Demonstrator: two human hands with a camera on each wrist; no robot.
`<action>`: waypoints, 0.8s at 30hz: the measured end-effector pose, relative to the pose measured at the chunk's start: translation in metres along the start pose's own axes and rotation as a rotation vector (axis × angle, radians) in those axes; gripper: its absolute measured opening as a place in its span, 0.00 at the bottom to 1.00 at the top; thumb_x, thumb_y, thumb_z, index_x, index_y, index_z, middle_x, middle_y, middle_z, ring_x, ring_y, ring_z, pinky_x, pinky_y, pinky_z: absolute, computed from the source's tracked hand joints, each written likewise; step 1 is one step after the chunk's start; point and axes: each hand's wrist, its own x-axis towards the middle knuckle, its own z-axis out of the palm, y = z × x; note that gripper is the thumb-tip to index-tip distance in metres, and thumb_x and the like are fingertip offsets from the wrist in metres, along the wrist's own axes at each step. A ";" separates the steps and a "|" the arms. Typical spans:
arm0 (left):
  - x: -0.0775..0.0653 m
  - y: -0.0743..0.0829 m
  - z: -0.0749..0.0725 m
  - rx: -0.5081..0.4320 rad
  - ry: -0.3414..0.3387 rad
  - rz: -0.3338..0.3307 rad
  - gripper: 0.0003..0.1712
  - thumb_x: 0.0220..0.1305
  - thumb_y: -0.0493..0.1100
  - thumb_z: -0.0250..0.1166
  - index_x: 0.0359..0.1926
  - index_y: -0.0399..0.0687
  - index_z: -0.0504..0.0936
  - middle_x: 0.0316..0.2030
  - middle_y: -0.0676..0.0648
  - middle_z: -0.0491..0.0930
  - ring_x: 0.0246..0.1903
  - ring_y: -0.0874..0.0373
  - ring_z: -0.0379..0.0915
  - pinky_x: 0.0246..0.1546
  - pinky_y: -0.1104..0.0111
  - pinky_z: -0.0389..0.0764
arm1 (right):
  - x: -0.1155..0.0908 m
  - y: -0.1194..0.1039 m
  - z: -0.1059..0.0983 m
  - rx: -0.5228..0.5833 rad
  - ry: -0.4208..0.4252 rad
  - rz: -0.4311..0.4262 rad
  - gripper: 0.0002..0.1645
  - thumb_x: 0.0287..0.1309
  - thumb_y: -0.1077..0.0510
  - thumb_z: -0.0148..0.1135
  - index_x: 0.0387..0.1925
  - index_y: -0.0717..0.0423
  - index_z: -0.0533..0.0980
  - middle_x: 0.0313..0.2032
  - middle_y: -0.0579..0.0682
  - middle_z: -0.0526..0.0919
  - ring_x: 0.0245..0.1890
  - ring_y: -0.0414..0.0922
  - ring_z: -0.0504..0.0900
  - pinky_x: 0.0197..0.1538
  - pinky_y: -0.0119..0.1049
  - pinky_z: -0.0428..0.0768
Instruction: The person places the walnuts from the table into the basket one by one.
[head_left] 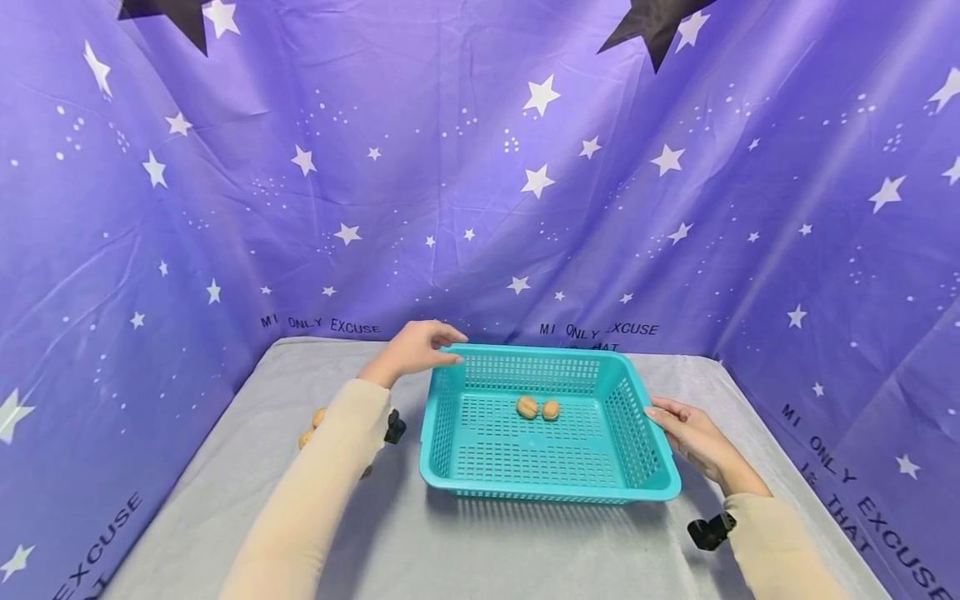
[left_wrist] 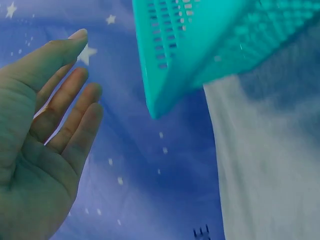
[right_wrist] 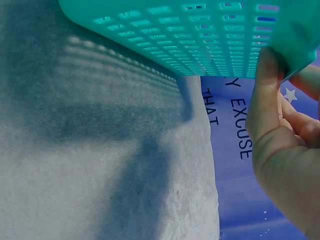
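Observation:
A turquoise plastic basket (head_left: 551, 490) with perforated walls sits in the middle of the head view, its shadow falling on the cloth below. Inside it two walnuts, one larger (head_left: 527, 407) and one smaller (head_left: 551, 409), lie side by side. My right hand (head_left: 693, 437) pinches the basket's right rim, thumb on the near side, as the right wrist view also shows. By the back left corner is my left hand (head_left: 414, 348). In the left wrist view its fingers (left_wrist: 82, 125) are loosely extended, and a gap separates them from the basket.
More walnuts (head_left: 306, 437) lie on the grey cloth (head_left: 225, 483) at the left, partly hidden behind the left sleeve. Purple star-printed curtains (head_left: 465, 167) enclose the table at the back and both sides.

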 end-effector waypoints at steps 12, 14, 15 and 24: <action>-0.039 -0.039 -0.017 0.028 -0.003 -0.014 0.22 0.61 0.44 0.73 0.56 0.44 0.84 0.51 0.43 0.83 0.51 0.46 0.79 0.54 0.53 0.79 | 0.000 0.001 0.001 0.005 0.009 0.010 0.42 0.75 0.51 0.55 0.73 0.76 0.51 0.58 0.60 0.76 0.47 0.36 0.83 0.51 0.33 0.82; -0.045 -0.043 -0.017 0.040 -0.023 -0.003 0.22 0.61 0.44 0.73 0.56 0.43 0.84 0.51 0.43 0.84 0.51 0.46 0.79 0.54 0.53 0.80 | 0.001 0.002 0.001 0.000 0.008 0.006 0.42 0.75 0.51 0.54 0.73 0.76 0.51 0.60 0.62 0.74 0.47 0.35 0.82 0.52 0.33 0.82; -0.047 -0.046 -0.017 0.043 -0.033 -0.001 0.22 0.61 0.44 0.73 0.56 0.43 0.84 0.51 0.43 0.84 0.50 0.46 0.80 0.54 0.53 0.80 | 0.001 0.003 0.001 0.000 0.010 0.003 0.42 0.75 0.51 0.54 0.73 0.76 0.51 0.61 0.63 0.74 0.48 0.35 0.82 0.52 0.33 0.82; -0.078 -0.068 -0.011 0.065 -0.137 0.013 0.21 0.60 0.45 0.74 0.54 0.42 0.85 0.49 0.44 0.85 0.46 0.50 0.82 0.50 0.57 0.82 | 0.001 0.005 0.000 0.001 0.006 -0.014 0.41 0.75 0.51 0.54 0.73 0.75 0.51 0.62 0.63 0.72 0.49 0.33 0.81 0.53 0.32 0.81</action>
